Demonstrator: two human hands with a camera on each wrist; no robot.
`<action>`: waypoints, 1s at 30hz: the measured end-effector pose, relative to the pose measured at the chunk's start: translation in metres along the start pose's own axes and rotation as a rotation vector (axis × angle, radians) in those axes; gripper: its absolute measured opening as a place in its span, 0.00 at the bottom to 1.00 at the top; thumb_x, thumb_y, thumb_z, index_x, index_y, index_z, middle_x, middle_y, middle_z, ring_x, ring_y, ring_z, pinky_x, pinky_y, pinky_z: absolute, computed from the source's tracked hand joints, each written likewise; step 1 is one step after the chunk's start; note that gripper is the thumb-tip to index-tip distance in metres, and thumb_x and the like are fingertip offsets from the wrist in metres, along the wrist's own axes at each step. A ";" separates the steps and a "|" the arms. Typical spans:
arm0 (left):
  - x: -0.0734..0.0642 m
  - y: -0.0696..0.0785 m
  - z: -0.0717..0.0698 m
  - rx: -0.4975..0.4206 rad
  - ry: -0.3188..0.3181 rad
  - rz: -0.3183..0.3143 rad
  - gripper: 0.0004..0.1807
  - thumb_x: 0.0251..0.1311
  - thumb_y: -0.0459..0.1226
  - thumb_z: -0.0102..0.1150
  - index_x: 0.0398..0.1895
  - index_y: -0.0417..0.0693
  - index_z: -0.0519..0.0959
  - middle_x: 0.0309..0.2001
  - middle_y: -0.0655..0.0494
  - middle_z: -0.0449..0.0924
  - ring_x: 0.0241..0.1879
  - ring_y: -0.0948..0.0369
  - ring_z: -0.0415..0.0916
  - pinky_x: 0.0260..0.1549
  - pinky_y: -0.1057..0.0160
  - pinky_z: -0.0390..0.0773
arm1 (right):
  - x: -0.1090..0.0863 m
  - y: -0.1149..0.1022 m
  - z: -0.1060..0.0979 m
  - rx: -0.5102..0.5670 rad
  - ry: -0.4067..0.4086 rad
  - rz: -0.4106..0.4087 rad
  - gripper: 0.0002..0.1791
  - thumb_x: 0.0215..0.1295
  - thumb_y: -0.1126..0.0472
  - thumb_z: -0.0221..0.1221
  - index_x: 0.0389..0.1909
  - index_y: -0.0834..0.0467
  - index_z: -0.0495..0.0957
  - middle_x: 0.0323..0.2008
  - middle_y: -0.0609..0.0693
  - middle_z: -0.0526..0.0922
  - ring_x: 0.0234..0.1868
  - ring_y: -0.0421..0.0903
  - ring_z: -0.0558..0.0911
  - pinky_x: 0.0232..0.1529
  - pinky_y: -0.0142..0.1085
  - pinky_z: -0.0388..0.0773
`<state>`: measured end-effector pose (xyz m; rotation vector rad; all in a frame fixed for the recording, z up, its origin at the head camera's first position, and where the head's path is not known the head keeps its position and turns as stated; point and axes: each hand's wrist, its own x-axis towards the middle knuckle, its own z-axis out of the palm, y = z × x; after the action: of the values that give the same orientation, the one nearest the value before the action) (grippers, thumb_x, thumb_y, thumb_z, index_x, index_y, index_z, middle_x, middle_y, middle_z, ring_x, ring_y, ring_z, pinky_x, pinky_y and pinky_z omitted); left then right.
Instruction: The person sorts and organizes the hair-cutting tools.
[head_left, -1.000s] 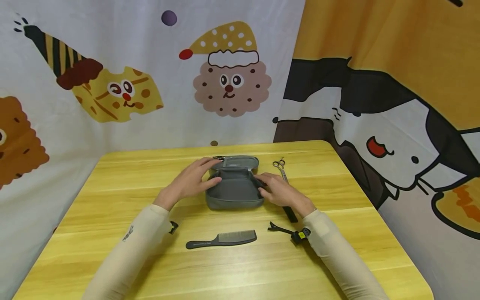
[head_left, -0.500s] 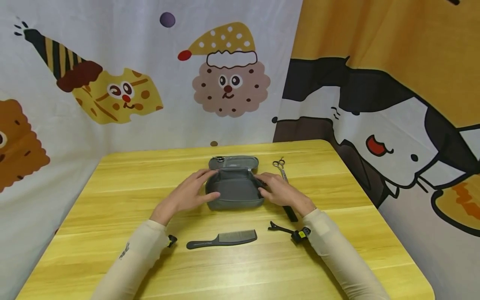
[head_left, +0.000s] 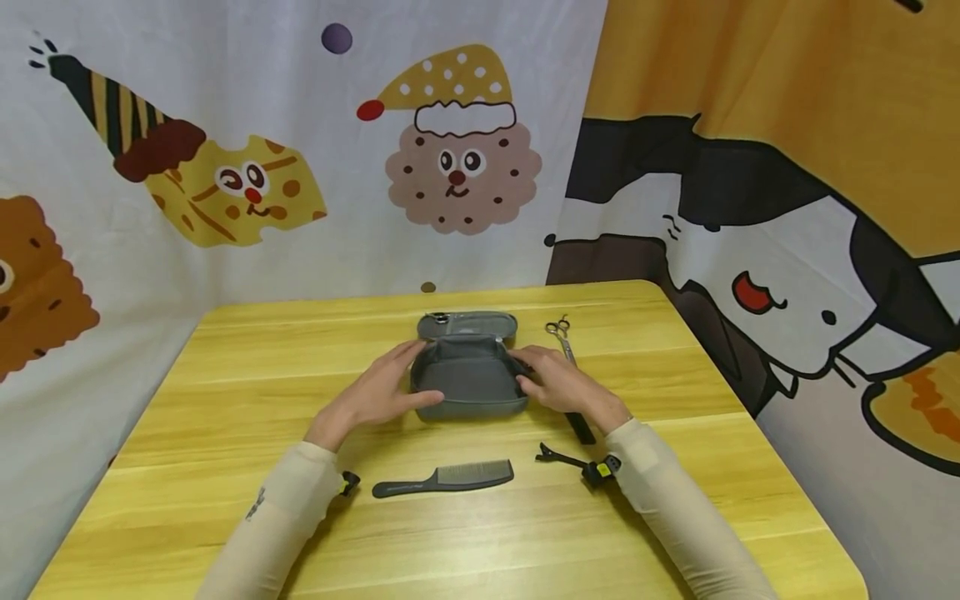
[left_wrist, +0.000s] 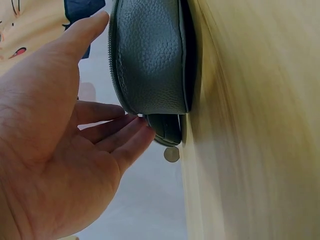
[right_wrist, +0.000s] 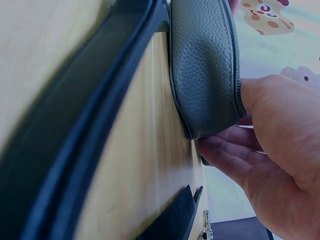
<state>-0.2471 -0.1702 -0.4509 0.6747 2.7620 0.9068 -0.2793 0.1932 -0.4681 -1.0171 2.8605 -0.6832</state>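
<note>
A grey zipped pouch [head_left: 468, 408] stands on the table with its lid [head_left: 480, 323] folded back, its inside facing up. My left hand [head_left: 372, 393] is at its left end, fingers fairly straight along the side and thumb at the front rim. In the left wrist view, the fingertips meet the back corner of the pouch [left_wrist: 150, 55]. My right hand [head_left: 564, 383] grips the right side, thumb over the zipped rim and fingers around the back corner of the pouch [right_wrist: 205, 65]. The right wall bends inward there.
A dark comb [head_left: 465, 477] lies in front of the pouch. Hair scissors [head_left: 559, 328] lie to the right, partly behind my right hand, with a flat black strip [head_left: 581, 427] nearer me. A black hair clip [head_left: 558, 455] lies by the right wrist camera [head_left: 600, 472].
My left hand has come away from the lid and down to the pouch's left end, its thumb now lower at the front rim. The right hand has kept its hold.
</note>
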 end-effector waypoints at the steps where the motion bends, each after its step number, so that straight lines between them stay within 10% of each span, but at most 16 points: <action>1: 0.000 -0.001 0.000 -0.003 -0.001 -0.004 0.60 0.75 0.64 0.69 0.94 0.41 0.52 0.92 0.35 0.51 0.90 0.33 0.53 0.86 0.27 0.60 | 0.000 0.000 0.000 -0.002 0.000 0.000 0.31 0.85 0.61 0.62 0.83 0.64 0.71 0.76 0.65 0.81 0.75 0.64 0.83 0.76 0.60 0.82; 30: 0.001 -0.005 0.001 -0.049 -0.028 -0.027 0.59 0.71 0.65 0.72 0.91 0.41 0.59 0.89 0.35 0.59 0.87 0.34 0.61 0.83 0.30 0.68 | 0.000 -0.004 -0.002 -0.005 0.017 0.014 0.31 0.86 0.59 0.61 0.83 0.65 0.71 0.76 0.66 0.81 0.75 0.65 0.83 0.76 0.61 0.81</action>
<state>-0.2491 -0.1723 -0.4547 0.6357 2.7076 0.9491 -0.2771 0.1907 -0.4648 -0.9961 2.8827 -0.6874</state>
